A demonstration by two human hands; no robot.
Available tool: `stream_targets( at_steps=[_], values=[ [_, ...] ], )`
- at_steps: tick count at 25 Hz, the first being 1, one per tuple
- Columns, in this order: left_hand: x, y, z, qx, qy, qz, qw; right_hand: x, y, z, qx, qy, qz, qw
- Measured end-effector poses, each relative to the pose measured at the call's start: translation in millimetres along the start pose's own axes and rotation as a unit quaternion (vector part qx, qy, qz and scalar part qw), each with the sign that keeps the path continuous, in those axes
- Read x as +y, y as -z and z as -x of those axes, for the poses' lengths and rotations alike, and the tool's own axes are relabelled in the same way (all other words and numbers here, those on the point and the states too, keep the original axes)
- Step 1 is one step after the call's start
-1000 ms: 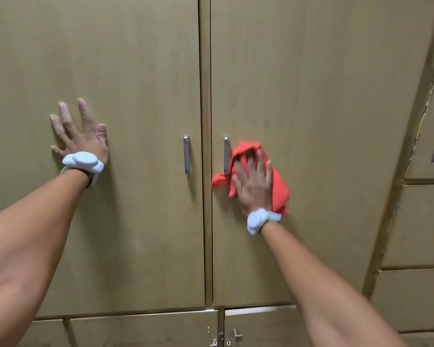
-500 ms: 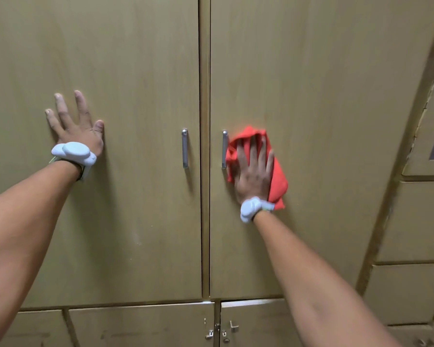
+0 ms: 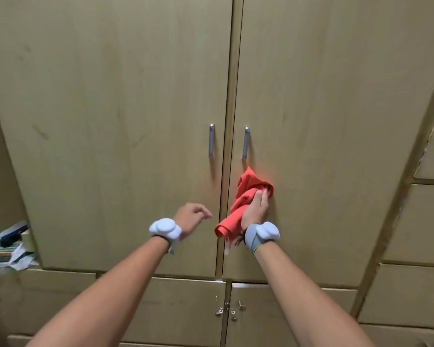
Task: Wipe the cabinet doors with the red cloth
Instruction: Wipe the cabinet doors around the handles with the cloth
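Observation:
Two tall wooden cabinet doors fill the view, the left door (image 3: 110, 121) and the right door (image 3: 336, 108), each with a vertical metal handle (image 3: 211, 140) (image 3: 246, 143) near the centre seam. My right hand (image 3: 257, 209) grips the bunched red cloth (image 3: 246, 196) just below the right handle, close to the right door; contact with the wood cannot be told. My left hand (image 3: 189, 217) hovers off the left door near the seam, fingers loosely curled, holding nothing. Both wrists wear white bands.
Smaller lower doors with metal latches (image 3: 227, 310) sit beneath the tall ones. A pile of papers and books (image 3: 6, 246) lies on a ledge at the left edge. More cabinet panels (image 3: 416, 221) stand at the right.
My view pulled back from the doors. My left hand left the left door and came down toward the seam. My right hand bunched the flat cloth into a fist below the handle.

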State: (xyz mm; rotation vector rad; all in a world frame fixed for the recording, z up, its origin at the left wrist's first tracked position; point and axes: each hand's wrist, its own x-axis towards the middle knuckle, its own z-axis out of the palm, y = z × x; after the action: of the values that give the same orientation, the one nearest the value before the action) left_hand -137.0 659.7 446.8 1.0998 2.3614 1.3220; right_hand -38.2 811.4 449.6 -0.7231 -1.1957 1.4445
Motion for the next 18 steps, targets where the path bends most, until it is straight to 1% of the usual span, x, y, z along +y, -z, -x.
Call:
stream_targets(
  at_steps=[1, 2, 3, 4, 6, 7, 9, 10, 13, 14, 16, 18],
  values=[
    [7, -13, 2, -0.031, 0.032, 0.079, 0.996, -6, -5, 5, -0.007, -0.047, -0.042, 0.998],
    [17, -19, 2, -0.058, 0.064, 0.135, 0.987, -11, -8, 9, -0.013, -0.091, -0.082, 0.992],
    [25, -19, 4, -0.089, 0.086, 0.156, 0.98, -16, -8, 15, -0.022, -0.131, -0.112, 0.985],
    [32, -17, 6, -0.123, 0.094, 0.151, 0.976, -18, -5, 19, -0.025, -0.16, -0.121, 0.979],
    [40, -16, 11, -0.161, 0.082, 0.114, 0.977, -21, 2, 22, -0.045, -0.205, -0.085, 0.974],
    [41, -17, 12, -0.153, 0.06, 0.082, 0.983, -22, 5, 22, -0.067, -0.225, -0.058, 0.97],
    [37, -17, 15, -0.086, -0.007, -0.019, 0.996, -27, 9, 23, -0.122, -0.256, -0.031, 0.958],
    [35, -18, 16, -0.048, -0.035, -0.078, 0.995, -29, 9, 24, -0.153, -0.264, -0.031, 0.952],
    [34, -12, 15, 0.051, -0.102, -0.188, 0.976, -35, 4, 31, -0.265, -0.25, -0.035, 0.931],
    [35, -7, 13, 0.073, -0.108, -0.197, 0.972, -35, 4, 32, -0.307, -0.251, -0.01, 0.918],
    [38, 8, 12, 0.099, -0.087, -0.169, 0.977, -35, 11, 32, -0.395, -0.256, 0.067, 0.88],
    [40, 28, 8, 0.1, -0.058, -0.131, 0.985, -30, 23, 30, -0.435, -0.281, 0.143, 0.844]
  ],
)
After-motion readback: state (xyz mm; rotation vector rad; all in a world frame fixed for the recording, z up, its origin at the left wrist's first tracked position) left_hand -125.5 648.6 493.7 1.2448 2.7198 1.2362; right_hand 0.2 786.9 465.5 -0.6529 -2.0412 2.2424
